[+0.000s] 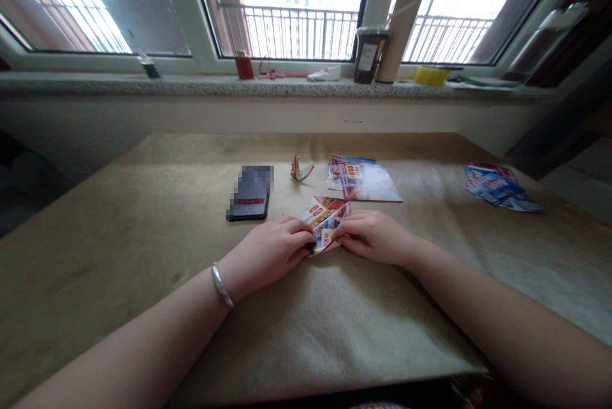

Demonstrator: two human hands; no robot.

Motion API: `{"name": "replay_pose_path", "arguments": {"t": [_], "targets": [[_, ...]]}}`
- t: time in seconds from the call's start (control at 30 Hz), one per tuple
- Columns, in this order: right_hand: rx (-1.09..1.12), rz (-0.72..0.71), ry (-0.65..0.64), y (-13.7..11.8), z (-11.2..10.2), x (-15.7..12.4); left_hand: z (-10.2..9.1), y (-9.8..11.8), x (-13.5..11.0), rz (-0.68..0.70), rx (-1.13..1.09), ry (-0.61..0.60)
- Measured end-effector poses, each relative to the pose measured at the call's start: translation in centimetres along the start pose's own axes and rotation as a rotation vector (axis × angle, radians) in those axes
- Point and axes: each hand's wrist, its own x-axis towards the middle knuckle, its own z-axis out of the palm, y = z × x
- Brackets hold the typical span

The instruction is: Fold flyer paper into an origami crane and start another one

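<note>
A colourful printed paper sheet (327, 218), partly folded, lies on the table in front of me. My left hand (280, 246), with a silver bangle on the wrist, grips its left edge between closed fingers. Pinching the sheet's right side is my right hand (375, 236). Just beyond stand a small folded paper piece (301, 170) and a stack of printed flyers (370, 181). A phone (249, 192) with its screen up lies beyond my left hand. The undersides of both hands' fingertips are hidden.
The brown table (119, 237) runs up to the wall under the window. A pile of blue printed papers (500, 187) sits at the far right. On the stone sill (191, 85) stand a lidded dark cup (369, 58), a tall tan cylinder (404, 27), a red jar (243, 66) and a yellow item (433, 75).
</note>
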Motion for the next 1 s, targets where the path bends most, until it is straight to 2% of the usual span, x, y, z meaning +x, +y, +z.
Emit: {"name": "replay_pose_path", "arguments": {"t": [0.23, 0.37, 0.57, 0.83, 1.0], "targets": [[0.09, 0.01, 0.026, 0.24, 0.47, 0.05, -0.02, -0.1, -0.12, 0.01, -0.018, -0.034], [0.124, 0.03, 0.02, 0.22, 0.46, 0.04, 0.05, -0.13, -0.05, 0.02, -0.019, -0.011], [0.031, 0.191, 0.011, -0.21, -0.09, 0.14, 0.19, -0.07, 0.12, -0.004, -0.054, 0.012], [0.085, 0.116, 0.053, 0.45, 0.38, 0.57, 0.47, 0.11, 0.41, -0.082, -0.045, 0.027], [0.128, 0.242, 0.009, 0.2, 0.33, 0.69, 0.59, -0.07, 0.58, -0.065, -0.08, 0.042]]}}
